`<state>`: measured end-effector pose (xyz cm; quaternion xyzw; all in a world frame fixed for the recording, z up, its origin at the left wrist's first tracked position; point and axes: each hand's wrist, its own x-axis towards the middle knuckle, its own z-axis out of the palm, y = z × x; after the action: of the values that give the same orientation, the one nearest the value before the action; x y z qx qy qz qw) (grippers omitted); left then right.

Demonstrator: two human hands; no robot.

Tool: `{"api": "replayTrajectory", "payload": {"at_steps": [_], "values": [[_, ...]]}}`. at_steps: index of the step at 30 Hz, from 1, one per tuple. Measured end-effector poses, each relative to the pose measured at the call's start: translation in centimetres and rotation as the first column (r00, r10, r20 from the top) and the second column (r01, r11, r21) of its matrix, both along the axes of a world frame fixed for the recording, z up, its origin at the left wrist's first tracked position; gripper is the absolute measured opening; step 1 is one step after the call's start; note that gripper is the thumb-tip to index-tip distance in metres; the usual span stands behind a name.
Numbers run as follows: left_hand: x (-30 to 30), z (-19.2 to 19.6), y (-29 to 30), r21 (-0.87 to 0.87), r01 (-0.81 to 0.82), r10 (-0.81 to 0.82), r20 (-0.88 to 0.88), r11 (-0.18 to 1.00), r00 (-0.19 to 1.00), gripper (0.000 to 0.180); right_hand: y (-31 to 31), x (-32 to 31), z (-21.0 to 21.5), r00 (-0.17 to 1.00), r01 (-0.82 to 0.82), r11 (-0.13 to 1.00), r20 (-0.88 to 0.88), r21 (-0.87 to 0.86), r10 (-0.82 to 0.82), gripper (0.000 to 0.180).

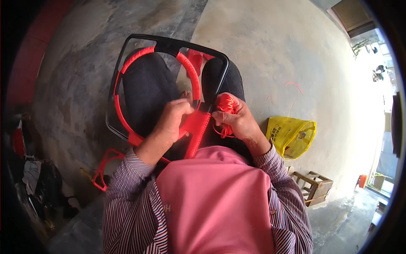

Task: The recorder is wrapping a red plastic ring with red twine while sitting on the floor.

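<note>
Across my knees lies a black frame (127,53) with rounded corners and a ring (192,76) inside it. Red cord is wound tightly round much of the ring, with short black gaps. A wide red-wrapped section (195,131) joins ring and frame on the near right. My left hand (171,118) is closed on the frame beside this section; its fingertips are partly hidden. Just right of the frame's edge, my right hand (242,120) grips a bundle of shiny red cord (226,103). A loose loop of the cord hangs below the fingers.
A yellow bag (292,133) stands open on the concrete floor at the right, with a small wooden stool (315,188) nearer me. Left of my legs is a red frame-like piece (101,171). Dark clutter (40,186) lies at the far left. A red cord scrap (296,86) lies ahead.
</note>
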<state>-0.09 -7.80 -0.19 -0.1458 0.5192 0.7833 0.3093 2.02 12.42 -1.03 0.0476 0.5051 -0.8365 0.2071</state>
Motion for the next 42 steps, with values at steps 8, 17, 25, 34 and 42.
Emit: {"api": "replayTrajectory", "payload": {"at_steps": [8,17,25,34,42], "values": [[-2.7,-2.4,0.3,0.255,0.121,-0.161,0.140,0.959,0.977,0.021,10.6,-0.7,0.9,0.935,0.353,0.799,-0.145,0.486,-0.324,0.024],[-2.8,-4.6,0.1,0.392,-0.053,-0.038,0.221,0.918,0.975,0.011,4.5,2.3,1.5,0.853,-0.307,0.691,-0.134,0.654,0.505,0.060],[-2.2,-2.5,0.2,0.548,-0.005,-0.127,0.203,0.837,0.971,0.011,-0.3,-1.5,-0.2,0.945,-0.107,0.855,-0.215,0.507,0.246,0.070],[-1.1,-3.1,-0.2,0.034,-0.171,0.174,-0.285,0.985,0.943,0.016,0.3,-1.4,-0.7,0.865,0.445,0.804,-0.422,0.394,-0.272,0.059],[-0.8,-3.4,0.1,0.064,-0.163,0.174,-0.477,0.984,0.862,0.023,-0.2,-2.8,-0.3,0.704,0.382,0.739,-0.692,0.555,0.157,0.039]]}}
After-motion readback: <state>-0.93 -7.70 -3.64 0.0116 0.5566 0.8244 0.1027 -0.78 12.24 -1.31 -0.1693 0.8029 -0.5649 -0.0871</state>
